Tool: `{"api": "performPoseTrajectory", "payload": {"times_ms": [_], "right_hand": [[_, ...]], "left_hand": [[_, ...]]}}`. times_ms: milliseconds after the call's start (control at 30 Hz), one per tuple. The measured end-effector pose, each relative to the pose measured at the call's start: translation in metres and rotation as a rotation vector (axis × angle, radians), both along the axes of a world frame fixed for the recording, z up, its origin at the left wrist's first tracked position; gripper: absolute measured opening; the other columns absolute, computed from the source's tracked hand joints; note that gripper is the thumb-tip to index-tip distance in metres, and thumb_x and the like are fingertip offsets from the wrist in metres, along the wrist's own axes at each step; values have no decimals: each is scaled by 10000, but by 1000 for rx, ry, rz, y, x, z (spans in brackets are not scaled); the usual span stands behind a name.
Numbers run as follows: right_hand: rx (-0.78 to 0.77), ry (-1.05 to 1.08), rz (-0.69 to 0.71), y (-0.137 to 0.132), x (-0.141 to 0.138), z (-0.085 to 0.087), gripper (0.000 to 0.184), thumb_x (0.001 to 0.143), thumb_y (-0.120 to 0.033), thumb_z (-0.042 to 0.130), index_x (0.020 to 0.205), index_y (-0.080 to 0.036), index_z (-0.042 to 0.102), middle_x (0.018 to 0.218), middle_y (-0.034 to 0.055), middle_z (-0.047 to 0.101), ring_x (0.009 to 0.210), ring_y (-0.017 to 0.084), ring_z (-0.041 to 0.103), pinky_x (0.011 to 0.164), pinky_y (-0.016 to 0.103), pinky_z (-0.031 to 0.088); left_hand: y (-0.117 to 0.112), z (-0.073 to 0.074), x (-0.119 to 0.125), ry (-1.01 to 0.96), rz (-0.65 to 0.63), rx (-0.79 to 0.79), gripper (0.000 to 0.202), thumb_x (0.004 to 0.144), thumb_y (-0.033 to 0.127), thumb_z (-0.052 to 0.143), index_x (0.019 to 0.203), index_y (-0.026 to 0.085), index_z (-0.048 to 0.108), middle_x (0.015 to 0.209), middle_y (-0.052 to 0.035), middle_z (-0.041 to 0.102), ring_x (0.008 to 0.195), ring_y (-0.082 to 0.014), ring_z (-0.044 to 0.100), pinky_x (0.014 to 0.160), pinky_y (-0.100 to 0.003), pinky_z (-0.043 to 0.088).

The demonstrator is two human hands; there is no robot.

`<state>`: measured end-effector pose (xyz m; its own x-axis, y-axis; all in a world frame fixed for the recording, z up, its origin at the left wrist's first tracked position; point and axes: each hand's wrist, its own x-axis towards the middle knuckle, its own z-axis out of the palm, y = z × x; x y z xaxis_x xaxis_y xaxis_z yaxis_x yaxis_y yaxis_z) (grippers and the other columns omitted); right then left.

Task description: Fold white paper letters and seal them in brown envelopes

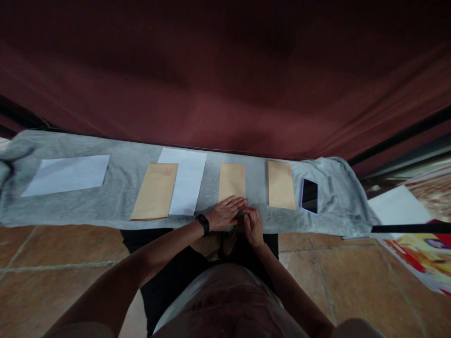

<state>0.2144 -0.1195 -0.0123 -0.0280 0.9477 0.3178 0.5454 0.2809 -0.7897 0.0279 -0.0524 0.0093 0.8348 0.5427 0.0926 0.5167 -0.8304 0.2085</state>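
A brown paper envelope (231,180) lies on the grey cloth in front of me, its near end covered by my hands. My left hand (225,213), with a dark band at the wrist, rests flat across that end, fingers stretched to the right. At the near right corner my right hand (252,226) has its fingers curled in and pinched at the envelope's edge, close to the left fingertips. The exact grip is partly hidden. To the right lies another brown envelope (281,184); to the left, more brown envelope paper (155,190) overlaps a white sheet (188,180).
A phone (309,196) lies at the right on the grey cloth (334,188) covering a narrow table. Another white sheet (70,173) is at the far left. A dark red curtain (211,94) hangs behind. A colourful printed package (423,253) is beyond the right end.
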Motion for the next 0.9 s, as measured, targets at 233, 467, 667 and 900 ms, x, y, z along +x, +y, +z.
{"api": "performPoseTrajectory", "payload": {"times_ms": [233, 467, 667, 900], "right_hand": [[-33, -257, 285, 32, 5, 7, 448, 1084, -353, 283, 1414, -216, 553, 1435, 88, 602, 1364, 200, 520, 1200, 461, 369], [-18, -652, 340, 97, 9, 3, 519, 1073, -329, 326, 1574, -193, 343, 1630, 78, 357, 1515, 200, 321, 1263, 462, 250], [-34, -700, 219, 150, -6, 7, 599, 1059, -328, 354, 1618, -164, 216, 1636, 88, 334, 1537, 201, 268, 1293, 443, 148], [-57, -728, 192, 150, -11, 9, 606, 1056, -330, 382, 1614, -155, 222, 1643, 112, 309, 1539, 217, 265, 1289, 467, 124]], "left_hand": [[-18, -6, -10, -88, -15, -32, 603, 959, 510, 560, 1415, 119, 517, 1451, -155, 581, 1433, -248, 444, 1244, -416, 263], [-17, -5, -11, -40, -15, -86, 626, 1009, 556, 421, 1492, 159, 442, 1570, -129, 459, 1486, -228, 374, 1250, -401, 244], [-16, -5, -11, -14, -37, -69, 666, 1018, 553, 405, 1557, 167, 342, 1648, -99, 319, 1543, -210, 243, 1269, -376, 181], [-16, -8, -11, 4, -40, -54, 681, 1022, 579, 361, 1563, 166, 335, 1658, -96, 294, 1547, -201, 227, 1274, -371, 155]]}}
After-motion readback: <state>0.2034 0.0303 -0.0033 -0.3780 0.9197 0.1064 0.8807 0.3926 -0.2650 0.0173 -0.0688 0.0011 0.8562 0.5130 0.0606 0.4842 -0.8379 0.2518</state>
